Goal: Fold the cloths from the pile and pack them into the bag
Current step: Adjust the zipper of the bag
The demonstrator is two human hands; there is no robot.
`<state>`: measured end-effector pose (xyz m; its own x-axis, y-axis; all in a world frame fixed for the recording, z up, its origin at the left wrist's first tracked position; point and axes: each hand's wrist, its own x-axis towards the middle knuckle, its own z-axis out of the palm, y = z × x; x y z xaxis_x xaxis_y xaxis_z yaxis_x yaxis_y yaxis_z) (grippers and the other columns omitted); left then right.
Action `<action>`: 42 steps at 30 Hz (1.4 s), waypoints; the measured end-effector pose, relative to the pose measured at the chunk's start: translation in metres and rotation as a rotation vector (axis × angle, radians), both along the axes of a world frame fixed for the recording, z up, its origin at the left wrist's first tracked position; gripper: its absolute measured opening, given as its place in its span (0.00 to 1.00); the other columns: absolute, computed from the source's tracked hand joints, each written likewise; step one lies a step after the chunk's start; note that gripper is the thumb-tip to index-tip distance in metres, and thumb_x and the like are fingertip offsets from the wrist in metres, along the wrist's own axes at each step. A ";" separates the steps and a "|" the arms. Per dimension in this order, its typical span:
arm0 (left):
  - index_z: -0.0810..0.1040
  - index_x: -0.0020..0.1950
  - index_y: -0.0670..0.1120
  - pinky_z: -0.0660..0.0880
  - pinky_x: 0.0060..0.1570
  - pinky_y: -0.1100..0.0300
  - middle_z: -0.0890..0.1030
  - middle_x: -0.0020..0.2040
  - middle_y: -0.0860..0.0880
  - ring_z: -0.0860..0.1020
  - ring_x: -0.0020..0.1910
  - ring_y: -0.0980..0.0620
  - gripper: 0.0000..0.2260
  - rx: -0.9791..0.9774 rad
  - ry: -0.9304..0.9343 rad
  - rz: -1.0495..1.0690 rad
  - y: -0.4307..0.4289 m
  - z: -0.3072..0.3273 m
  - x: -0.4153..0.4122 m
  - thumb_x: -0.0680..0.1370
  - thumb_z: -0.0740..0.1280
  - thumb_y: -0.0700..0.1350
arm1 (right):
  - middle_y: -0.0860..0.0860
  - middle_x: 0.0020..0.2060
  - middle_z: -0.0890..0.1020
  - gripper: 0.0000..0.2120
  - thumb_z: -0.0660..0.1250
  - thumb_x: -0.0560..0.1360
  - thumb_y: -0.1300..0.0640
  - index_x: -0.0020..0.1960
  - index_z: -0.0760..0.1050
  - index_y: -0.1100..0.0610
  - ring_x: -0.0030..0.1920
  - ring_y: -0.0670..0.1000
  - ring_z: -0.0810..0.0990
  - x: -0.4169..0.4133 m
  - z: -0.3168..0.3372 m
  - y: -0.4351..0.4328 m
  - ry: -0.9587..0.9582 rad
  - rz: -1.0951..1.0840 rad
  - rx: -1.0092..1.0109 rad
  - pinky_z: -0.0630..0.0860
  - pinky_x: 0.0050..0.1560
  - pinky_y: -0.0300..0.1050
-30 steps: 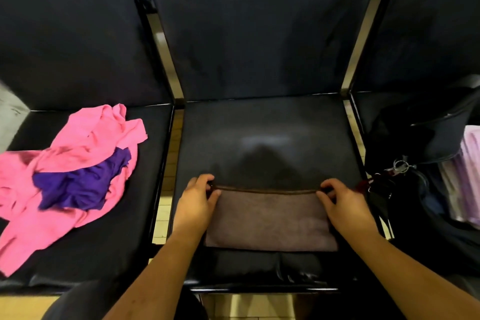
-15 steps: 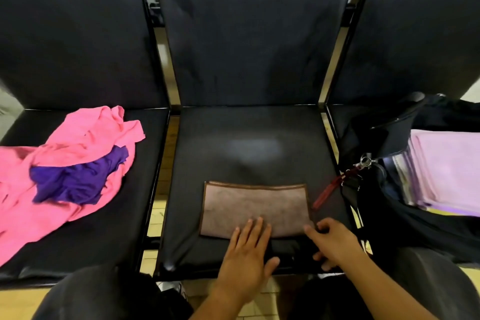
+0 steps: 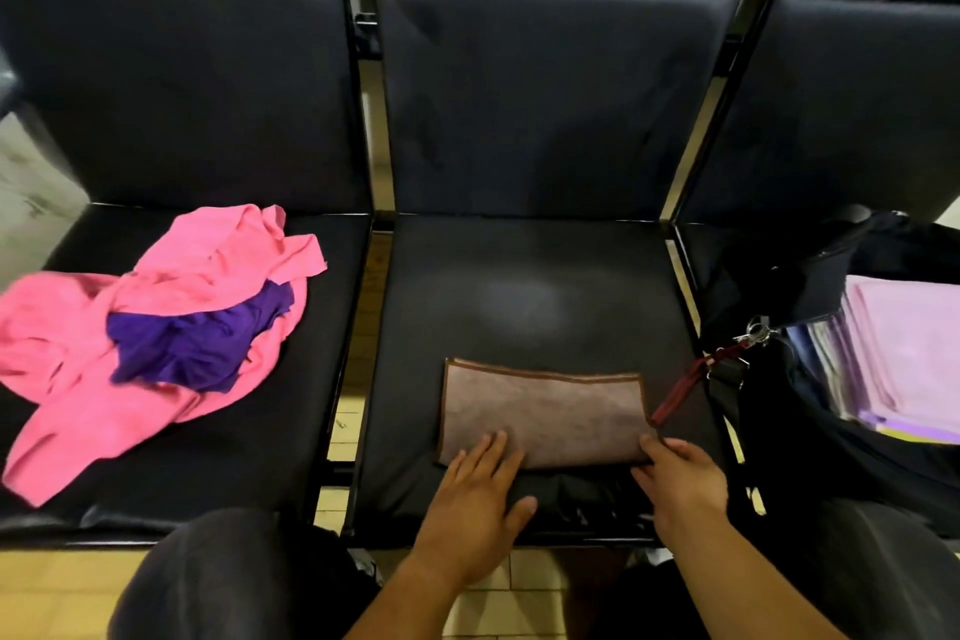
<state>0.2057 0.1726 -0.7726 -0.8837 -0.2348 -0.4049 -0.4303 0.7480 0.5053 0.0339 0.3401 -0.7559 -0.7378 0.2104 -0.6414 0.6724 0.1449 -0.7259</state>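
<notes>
head view: left to right
pile (image 3: pixel 156 327): pink and purple cloths, unfolded, on left seat (image 3: pixel 208 473)
left hand (image 3: pixel 478 499): flat, pressing brown cloth (image 3: pixel 545 411) near edge, was at far corner
brown cloth: middle seat (image 3: pixel 519 286), first fold done — likely another due
right hand (image 3: pixel 680 478): curled at near-right corner — pinching or not, cannot tell
bag (image 3: pixel 779 431): far right, open, awaits it

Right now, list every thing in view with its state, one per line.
brown cloth, folded, flat on seat.
left hand, open, fingers flat on its near edge.
right hand, at its right corner, grip unclear.
pink cloth, crumpled.
purple cloth, crumpled on pink cloth.
bag, open, folded cloths inside.
</notes>
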 end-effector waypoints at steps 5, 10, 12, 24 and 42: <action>0.66 0.79 0.56 0.65 0.71 0.63 0.71 0.76 0.54 0.69 0.74 0.56 0.24 0.456 0.157 0.480 -0.023 0.016 -0.006 0.84 0.59 0.59 | 0.49 0.41 0.83 0.07 0.72 0.76 0.63 0.45 0.76 0.52 0.42 0.50 0.82 0.027 0.035 -0.047 0.422 0.254 0.290 0.78 0.46 0.43; 0.74 0.72 0.53 0.76 0.67 0.51 0.82 0.60 0.55 0.81 0.59 0.57 0.16 0.768 0.225 0.842 -0.054 0.013 -0.013 0.85 0.62 0.53 | 0.41 0.44 0.83 0.09 0.70 0.78 0.61 0.51 0.78 0.47 0.45 0.34 0.80 0.073 0.032 -0.094 0.642 0.810 0.283 0.71 0.45 0.23; 0.75 0.70 0.54 0.78 0.65 0.50 0.83 0.58 0.54 0.82 0.57 0.56 0.15 0.756 0.200 0.888 -0.063 0.009 -0.013 0.83 0.63 0.54 | 0.38 0.54 0.81 0.15 0.67 0.81 0.59 0.63 0.75 0.44 0.52 0.34 0.79 0.087 0.024 -0.106 0.562 1.141 0.274 0.70 0.53 0.23; 0.72 0.69 0.56 0.80 0.48 0.61 0.83 0.46 0.56 0.82 0.46 0.59 0.22 0.241 0.118 0.758 -0.072 0.003 -0.029 0.77 0.74 0.52 | 0.47 0.73 0.69 0.21 0.71 0.78 0.54 0.69 0.74 0.49 0.73 0.47 0.69 0.066 0.008 -0.079 0.472 1.038 0.404 0.66 0.73 0.42; 0.68 0.73 0.54 0.77 0.50 0.59 0.76 0.60 0.54 0.78 0.55 0.54 0.19 0.044 0.193 0.666 -0.062 -0.002 -0.022 0.83 0.64 0.44 | 0.54 0.49 0.88 0.09 0.72 0.78 0.55 0.57 0.81 0.57 0.52 0.55 0.87 0.029 0.001 -0.105 -0.220 0.673 -0.169 0.82 0.58 0.57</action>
<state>0.1836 0.1103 -0.7741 -0.6145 -0.7389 -0.2764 -0.6898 0.3333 0.6428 0.0627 0.2350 -0.7545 -0.5229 -0.3585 -0.7733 0.6098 0.4765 -0.6333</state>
